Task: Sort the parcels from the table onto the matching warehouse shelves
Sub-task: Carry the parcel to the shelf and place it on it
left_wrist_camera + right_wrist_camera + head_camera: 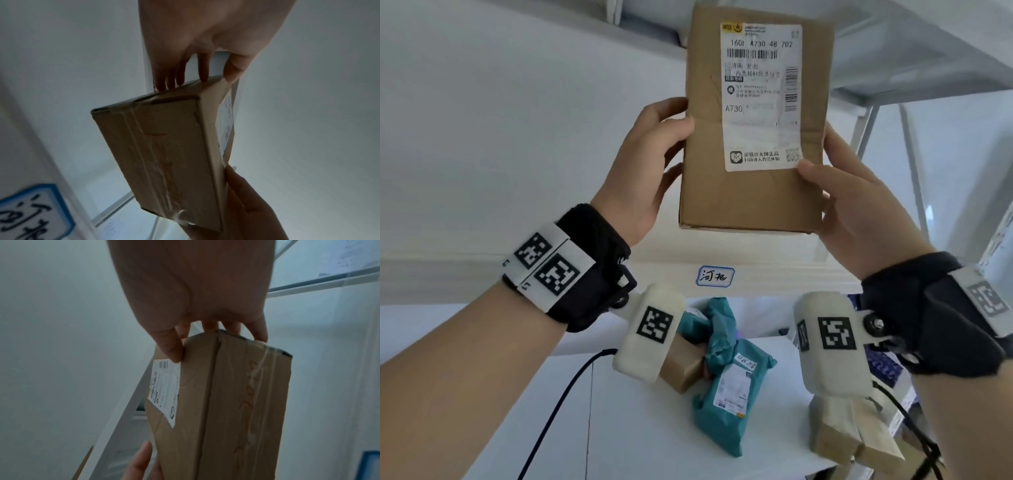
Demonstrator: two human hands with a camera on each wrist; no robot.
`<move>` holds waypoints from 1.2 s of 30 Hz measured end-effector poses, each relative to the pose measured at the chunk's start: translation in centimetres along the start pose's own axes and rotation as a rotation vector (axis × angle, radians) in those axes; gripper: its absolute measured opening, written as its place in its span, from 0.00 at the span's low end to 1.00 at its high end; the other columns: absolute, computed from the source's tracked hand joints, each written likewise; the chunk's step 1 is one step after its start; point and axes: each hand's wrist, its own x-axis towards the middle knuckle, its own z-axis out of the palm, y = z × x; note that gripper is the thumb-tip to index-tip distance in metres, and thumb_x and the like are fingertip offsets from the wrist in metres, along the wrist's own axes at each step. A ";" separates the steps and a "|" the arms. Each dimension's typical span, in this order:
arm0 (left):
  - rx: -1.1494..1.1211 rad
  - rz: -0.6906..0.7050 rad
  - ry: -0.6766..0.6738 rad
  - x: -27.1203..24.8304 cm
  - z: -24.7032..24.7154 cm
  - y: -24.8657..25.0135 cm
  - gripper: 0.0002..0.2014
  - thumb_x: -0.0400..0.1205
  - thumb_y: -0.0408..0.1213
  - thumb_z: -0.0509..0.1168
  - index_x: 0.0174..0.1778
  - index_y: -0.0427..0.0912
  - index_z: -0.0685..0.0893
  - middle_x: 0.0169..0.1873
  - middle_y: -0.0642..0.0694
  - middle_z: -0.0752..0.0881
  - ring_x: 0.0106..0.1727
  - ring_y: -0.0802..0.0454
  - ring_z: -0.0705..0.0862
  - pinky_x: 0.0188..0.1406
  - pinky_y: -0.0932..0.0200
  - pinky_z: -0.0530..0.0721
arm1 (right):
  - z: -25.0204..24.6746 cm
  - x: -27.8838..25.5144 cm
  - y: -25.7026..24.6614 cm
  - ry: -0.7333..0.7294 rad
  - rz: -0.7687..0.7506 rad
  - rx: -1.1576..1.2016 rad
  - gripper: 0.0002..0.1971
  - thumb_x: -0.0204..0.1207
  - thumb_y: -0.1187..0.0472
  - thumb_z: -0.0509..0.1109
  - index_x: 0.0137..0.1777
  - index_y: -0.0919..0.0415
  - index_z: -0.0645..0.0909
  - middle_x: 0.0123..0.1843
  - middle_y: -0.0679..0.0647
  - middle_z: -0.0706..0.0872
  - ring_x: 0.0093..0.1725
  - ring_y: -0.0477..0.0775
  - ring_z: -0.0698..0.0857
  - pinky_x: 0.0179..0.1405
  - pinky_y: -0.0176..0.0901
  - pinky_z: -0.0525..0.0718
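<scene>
We grip the cardboard parcel (753, 137) with left hand (650, 164) and right hand (859, 202) | below our wrists: teal parcels (726, 387), shelf label (715, 276) | above our fingers: upper shelf (893, 44).

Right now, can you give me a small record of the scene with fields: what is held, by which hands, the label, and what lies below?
held item: brown cardboard box, lifted up in front of the shelves
left hand: grips the box's left edge, thumb on the front
right hand: grips the box's right edge, thumb on the shipping label
label text: "A730" readable
shelf tag: blue-bordered, handwritten
below: green bags and brown parcels on the white shelf
</scene>
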 end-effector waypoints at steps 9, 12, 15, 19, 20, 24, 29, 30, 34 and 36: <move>0.216 -0.076 0.039 1.9 0.2 -3.0 0.13 0.84 0.37 0.59 0.61 0.47 0.85 0.54 0.52 0.90 0.53 0.57 0.86 0.50 0.64 0.79 | -1.3 5.6 3.6 -0.036 0.250 0.039 0.16 0.82 0.55 0.62 0.66 0.44 0.83 0.49 0.41 0.88 0.42 0.44 0.83 0.39 0.38 0.80; 0.291 -0.097 0.047 2.5 0.5 -3.5 0.14 0.84 0.37 0.60 0.64 0.47 0.84 0.59 0.51 0.90 0.56 0.56 0.88 0.48 0.66 0.82 | -1.1 6.9 4.1 -0.056 0.282 0.011 0.16 0.81 0.57 0.63 0.65 0.44 0.83 0.43 0.40 0.86 0.39 0.44 0.82 0.40 0.39 0.80; 0.398 -0.153 0.102 3.2 0.6 -4.5 0.11 0.83 0.39 0.61 0.60 0.49 0.83 0.58 0.51 0.89 0.54 0.54 0.87 0.49 0.62 0.82 | -0.4 7.8 4.6 -0.062 0.313 -0.012 0.13 0.81 0.55 0.63 0.63 0.47 0.83 0.38 0.43 0.84 0.35 0.46 0.80 0.38 0.41 0.80; 0.468 -0.231 0.174 3.9 0.9 -4.9 0.09 0.83 0.43 0.60 0.52 0.47 0.84 0.51 0.48 0.88 0.46 0.53 0.86 0.48 0.59 0.80 | 0.2 9.0 5.0 -0.031 0.360 -0.033 0.06 0.81 0.54 0.63 0.52 0.52 0.80 0.38 0.49 0.79 0.34 0.49 0.78 0.33 0.43 0.80; 0.479 -0.245 0.189 4.1 1.0 -4.8 0.08 0.83 0.43 0.60 0.49 0.47 0.84 0.48 0.49 0.88 0.44 0.54 0.85 0.45 0.60 0.80 | 0.3 9.5 5.1 -0.027 0.370 -0.047 0.06 0.80 0.53 0.63 0.52 0.52 0.80 0.39 0.49 0.79 0.36 0.50 0.78 0.36 0.44 0.81; 0.501 -0.309 0.236 4.6 1.1 -4.9 0.10 0.83 0.45 0.59 0.48 0.46 0.84 0.41 0.49 0.85 0.38 0.53 0.83 0.41 0.61 0.79 | 0.4 10.6 5.6 -0.015 0.397 -0.103 0.07 0.79 0.54 0.62 0.53 0.54 0.78 0.40 0.51 0.79 0.37 0.52 0.79 0.44 0.48 0.82; 0.527 -0.374 0.261 5.2 0.9 -4.9 0.12 0.83 0.46 0.59 0.54 0.43 0.82 0.40 0.48 0.82 0.39 0.52 0.82 0.44 0.57 0.80 | 0.2 11.2 6.1 -0.031 0.403 -0.114 0.09 0.80 0.55 0.62 0.55 0.54 0.78 0.41 0.51 0.78 0.38 0.53 0.79 0.45 0.50 0.83; 0.527 -0.381 0.266 5.3 0.9 -5.0 0.12 0.83 0.46 0.59 0.53 0.43 0.82 0.39 0.48 0.82 0.39 0.51 0.82 0.45 0.56 0.80 | 0.2 11.3 6.1 -0.039 0.407 -0.117 0.08 0.80 0.55 0.62 0.54 0.54 0.79 0.42 0.52 0.78 0.38 0.53 0.79 0.43 0.49 0.83; 0.542 -0.406 0.287 5.5 0.8 -5.1 0.10 0.83 0.46 0.59 0.51 0.44 0.80 0.37 0.48 0.80 0.36 0.51 0.80 0.45 0.55 0.79 | 0.2 11.4 5.9 -0.069 0.433 -0.144 0.07 0.80 0.56 0.61 0.42 0.52 0.78 0.43 0.52 0.77 0.40 0.55 0.80 0.43 0.49 0.83; 0.552 -0.417 0.296 5.6 0.8 -5.0 0.09 0.83 0.45 0.59 0.51 0.45 0.80 0.35 0.49 0.79 0.34 0.52 0.80 0.41 0.56 0.79 | 0.2 11.4 5.9 -0.074 0.436 -0.159 0.08 0.80 0.56 0.61 0.40 0.51 0.77 0.42 0.52 0.77 0.40 0.54 0.80 0.42 0.49 0.83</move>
